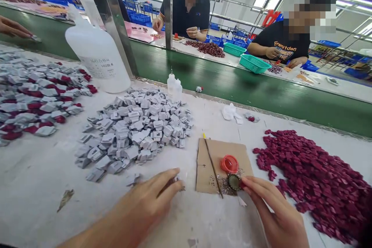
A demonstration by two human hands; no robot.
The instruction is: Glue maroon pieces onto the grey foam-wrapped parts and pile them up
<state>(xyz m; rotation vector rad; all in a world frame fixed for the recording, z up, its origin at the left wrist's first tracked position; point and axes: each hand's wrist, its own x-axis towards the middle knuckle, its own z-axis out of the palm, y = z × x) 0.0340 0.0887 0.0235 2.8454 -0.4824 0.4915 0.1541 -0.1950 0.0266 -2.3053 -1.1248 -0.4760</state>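
My left hand (pixel 151 197) rests low on the white table, its fingertips pinching a small grey part (pixel 176 181) near the cardboard's left edge. My right hand (pixel 274 211) reaches in from the lower right, its fingertips at a small dark round cap (pixel 234 181) on a brown cardboard square (pixel 216 151). A red cap (pixel 229 163), a thin stick (pixel 213 166) and a scatter of tiny metal bits (pixel 222 186) also lie on the cardboard. A heap of grey parts (pixel 136 131) sits just beyond my left hand. A heap of dark red parts (pixel 310 174) lies to the right.
A big white plastic jug (pixel 97 52) and a small dropper bottle (pixel 173 83) stand at the table's back. Assembled grey-and-red pieces (pixel 35 93) pile at the left. A green conveyor belt (pixel 247 85) runs behind; three people work across it, with teal baskets (pixel 254 64) there.
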